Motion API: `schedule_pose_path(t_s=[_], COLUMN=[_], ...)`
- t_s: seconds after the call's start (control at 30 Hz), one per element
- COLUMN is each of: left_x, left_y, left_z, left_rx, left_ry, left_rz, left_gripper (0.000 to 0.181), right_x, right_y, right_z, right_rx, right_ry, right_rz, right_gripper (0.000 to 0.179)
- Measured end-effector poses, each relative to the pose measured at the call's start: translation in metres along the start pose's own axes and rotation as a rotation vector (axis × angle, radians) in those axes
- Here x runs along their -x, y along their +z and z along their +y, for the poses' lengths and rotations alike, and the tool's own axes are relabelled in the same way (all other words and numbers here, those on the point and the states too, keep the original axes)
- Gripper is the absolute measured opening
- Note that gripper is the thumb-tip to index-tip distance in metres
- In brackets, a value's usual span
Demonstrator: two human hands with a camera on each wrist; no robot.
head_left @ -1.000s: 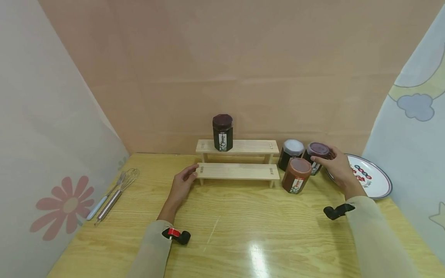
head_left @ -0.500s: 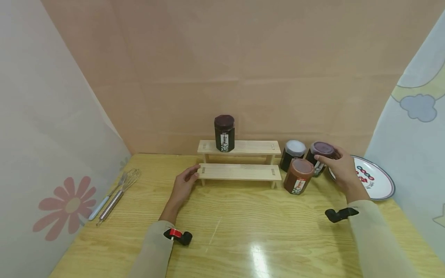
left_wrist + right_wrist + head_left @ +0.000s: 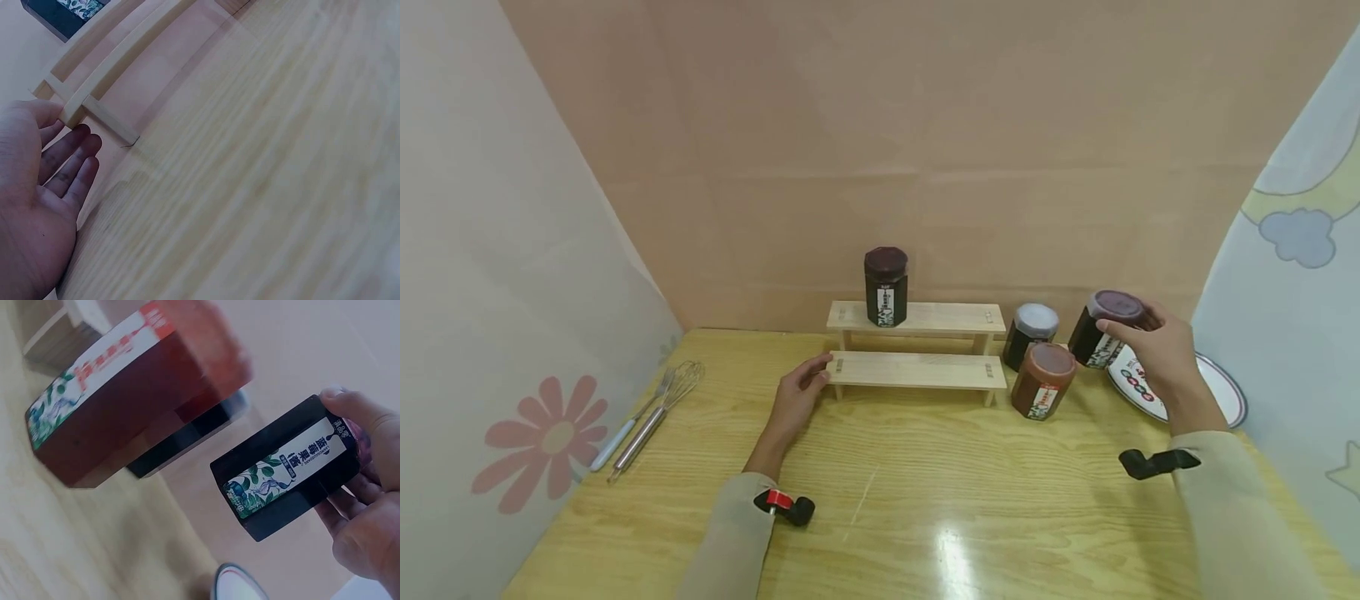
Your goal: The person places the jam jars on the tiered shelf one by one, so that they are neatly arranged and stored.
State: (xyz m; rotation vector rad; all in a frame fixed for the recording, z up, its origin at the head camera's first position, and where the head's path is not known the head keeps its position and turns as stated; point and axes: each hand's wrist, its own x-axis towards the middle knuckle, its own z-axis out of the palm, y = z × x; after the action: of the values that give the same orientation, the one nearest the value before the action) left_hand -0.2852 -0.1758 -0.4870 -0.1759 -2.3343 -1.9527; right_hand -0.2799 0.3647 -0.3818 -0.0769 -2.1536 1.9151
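Observation:
My right hand [image 3: 1172, 358] holds a dark jam jar [image 3: 1092, 340] with a purple lid by its upper end. The jar hangs tilted above the table, and its blueberry-print label [image 3: 281, 472] faces the right wrist camera. At the left end of a two-tier wooden shelf [image 3: 917, 369], my left hand [image 3: 796, 400] pinches the lower board, thumb over its end and fingers under it. Another dark jar [image 3: 886, 292] stands upright on the upper board [image 3: 951, 315]. On the table right of the shelf stand a reddish-brown jar [image 3: 1037, 392] and a dark jar with a whitish lid [image 3: 1026, 342].
A white plate [image 3: 1231, 400] with a dark rim lies at the right, partly behind my right forearm. A whisk [image 3: 647, 433] and a fork with a pale blue handle [image 3: 617, 442] lie at the left. Printed cloth walls enclose the table [image 3: 880, 500].
My right hand has lifted the purple-lidded jar off the table and moved it up and to the right, tilting it. My left hand stays at the shelf's end.

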Motion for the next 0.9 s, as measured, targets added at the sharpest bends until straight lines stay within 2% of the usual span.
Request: schedule_pose_path(t_s=[0.03,0.2,0.47,0.7,0.9], left_x=[0.0,-0.003,-0.004,-0.002,-0.002], left_y=[0.0,0.0,-0.001,0.002,-0.003], left_z=[0.0,-0.006,-0.007,-0.006,-0.009], left_rx=[-0.001,-0.014,-0.008,-0.017,-0.022], left_ry=[0.001,0.01,-0.011,0.003,0.03], left_rz=[-0.001,0.008,0.002,-0.001,-0.016], left_gripper=[0.037,0.035,0.038,0.038,0.037], right_x=[0.001,0.004,0.006,0.005,0.001], right_y=[0.0,0.003,0.019,0.04,0.069], right_z=[-0.003,-0.02,-0.045,-0.055,-0.059], right_rx=[-0.049,-0.036,-0.146,-0.12,-0.082], right_ry=[0.001,0.018,-0.092,-0.093,-0.108], right_rz=[0.007,0.034,-0.002,-0.03,-0.05], right_gripper=[0.064,0.075,0.066,0.063,0.065])
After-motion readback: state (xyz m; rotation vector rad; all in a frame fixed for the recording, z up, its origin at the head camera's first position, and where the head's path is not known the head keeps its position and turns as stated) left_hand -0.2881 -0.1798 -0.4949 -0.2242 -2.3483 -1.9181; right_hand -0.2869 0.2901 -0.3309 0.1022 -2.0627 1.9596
